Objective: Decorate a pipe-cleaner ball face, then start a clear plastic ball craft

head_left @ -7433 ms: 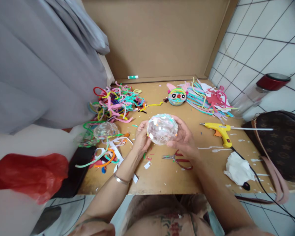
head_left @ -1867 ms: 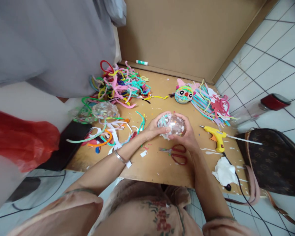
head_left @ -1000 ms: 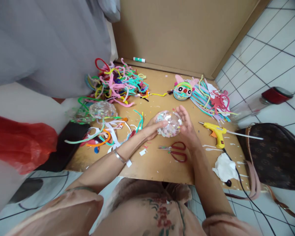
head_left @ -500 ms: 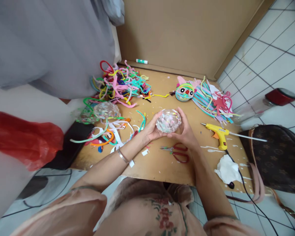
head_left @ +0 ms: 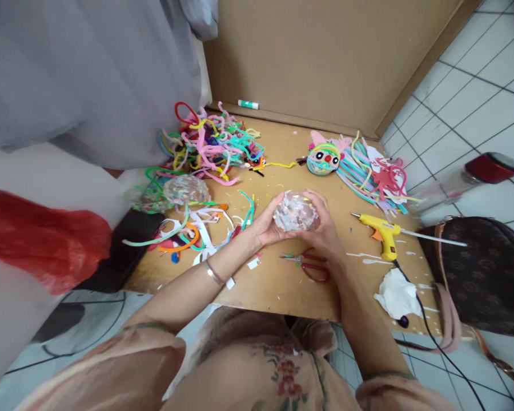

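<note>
Between my two hands is a clear, round ball (head_left: pixel 295 211) with white, pink and yellow bits showing on or through it. My left hand (head_left: pixel 269 224) cups its left side, and my right hand (head_left: pixel 322 224) curls around its right side. Just below the ball lie red-handled scissors (head_left: pixel 314 272) with the blades pointing left. A similar clear ball (head_left: pixel 186 189) rests on the left of the table, by pale green and orange pipe cleaners (head_left: pixel 184 245). What the bits in the held ball are, I cannot make out.
A heap of pipe cleaners (head_left: pixel 209 142) lies back left. A decorated figure (head_left: pixel 323 158) with pipe-cleaner strands is back right. On the right are a yellow glue gun (head_left: pixel 385 233), crumpled white tissue (head_left: pixel 397 294), a brown bag (head_left: pixel 488 274) and a red-lidded bottle (head_left: pixel 492 168). A glue stick (head_left: pixel 248 104) lies at the back.
My right hand has shifted its fingers on the ball, with the fingertips now further over its top right. The ball has turned slightly between my hands.
</note>
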The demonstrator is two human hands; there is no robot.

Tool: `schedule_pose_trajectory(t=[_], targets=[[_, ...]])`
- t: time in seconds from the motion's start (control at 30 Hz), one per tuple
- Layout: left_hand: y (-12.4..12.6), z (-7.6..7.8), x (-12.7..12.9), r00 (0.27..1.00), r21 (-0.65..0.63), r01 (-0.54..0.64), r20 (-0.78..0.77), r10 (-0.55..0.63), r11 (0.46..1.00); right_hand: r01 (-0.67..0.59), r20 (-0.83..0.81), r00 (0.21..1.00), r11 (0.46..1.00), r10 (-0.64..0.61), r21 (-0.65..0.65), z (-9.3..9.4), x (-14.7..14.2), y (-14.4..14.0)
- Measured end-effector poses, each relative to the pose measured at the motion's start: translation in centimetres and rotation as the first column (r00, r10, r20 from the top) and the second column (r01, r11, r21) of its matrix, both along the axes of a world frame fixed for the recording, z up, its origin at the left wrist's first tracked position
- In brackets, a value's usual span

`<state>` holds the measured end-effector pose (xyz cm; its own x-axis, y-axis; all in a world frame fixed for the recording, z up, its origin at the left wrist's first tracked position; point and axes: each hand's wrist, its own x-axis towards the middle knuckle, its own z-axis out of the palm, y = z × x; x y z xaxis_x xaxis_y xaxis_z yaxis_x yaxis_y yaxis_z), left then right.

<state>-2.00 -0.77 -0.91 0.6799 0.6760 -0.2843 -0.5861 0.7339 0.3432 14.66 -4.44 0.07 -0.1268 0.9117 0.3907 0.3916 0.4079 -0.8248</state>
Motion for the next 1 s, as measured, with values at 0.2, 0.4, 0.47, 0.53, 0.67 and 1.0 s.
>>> schedule_pose_trajectory(t=[0.2,0.4,0.47,0.53,0.67,1.0], targets=[[-0.2,0.2,-0.1,0.998,-0.063,0.051,-0.026,-0.053,0.997,-0.071,-0.046,0.997,0.996,0.068,-0.054,0.1,0.5,-0.3],[-0.2,-0.4,-0.1,0.998,-0.025,0.058,-0.011,-0.058,0.998,-0.092,-0.087,0.992,0.995,0.089,-0.029,-0.3,0.9,-0.2],[-0.1,-0.5,-0.1,0.998,-0.013,0.067,0.003,-0.067,0.998,-0.097,-0.087,0.992,0.995,0.096,-0.003,-0.5,1.0,0.0],[-0.1,-0.6,-0.1,0.998,-0.006,0.070,0.009,-0.070,0.998,-0.097,-0.074,0.992,0.995,0.099,0.017,-0.7,1.1,0.2],[0.0,-0.8,-0.2,0.997,0.002,0.077,0.023,-0.077,0.997,-0.104,-0.041,0.994,0.994,0.105,0.036,-0.6,1.3,0.3],[-0.1,-0.4,-0.3,0.995,-0.033,0.100,0.012,-0.099,0.994,-0.147,-0.062,0.987,0.988,0.149,0.039,-0.4,1.5,0.2]])
